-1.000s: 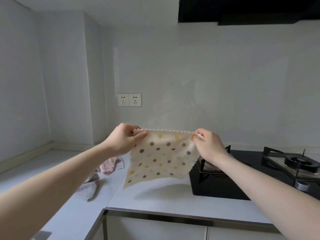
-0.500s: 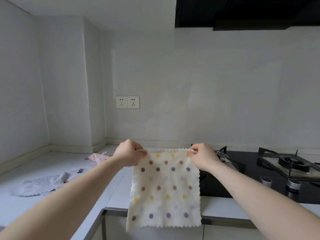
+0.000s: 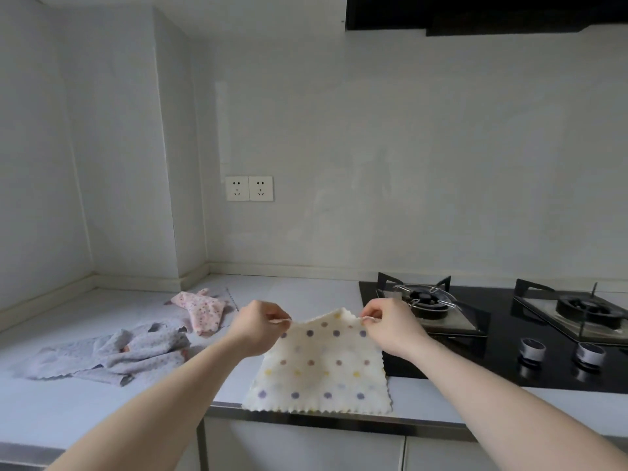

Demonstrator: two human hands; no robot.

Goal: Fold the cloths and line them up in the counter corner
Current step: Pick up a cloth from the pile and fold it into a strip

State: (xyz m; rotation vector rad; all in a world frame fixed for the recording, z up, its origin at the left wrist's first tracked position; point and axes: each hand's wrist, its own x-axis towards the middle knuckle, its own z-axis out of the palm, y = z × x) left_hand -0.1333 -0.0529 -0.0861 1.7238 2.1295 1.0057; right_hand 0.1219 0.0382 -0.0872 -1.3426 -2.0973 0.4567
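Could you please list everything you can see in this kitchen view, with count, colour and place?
Polka-dot cloth: one, cream with purple and yellow dots, spread on the counter front edge, far corners lifted.
Grey cloth: one, grey, crumpled on the counter at left.
Pink cloth: one, pink, crumpled nearer the counter corner.
Counter: one, pale grey, L-shaped.
Gas hob: one, black, two burners, two knobs, at right.
Wall sockets: two, white, on the back wall.
Range hood: one, black, top right.
Left hand: pinch grip on the cloth's far left corner.
Right hand: pinch grip on the far right corner.
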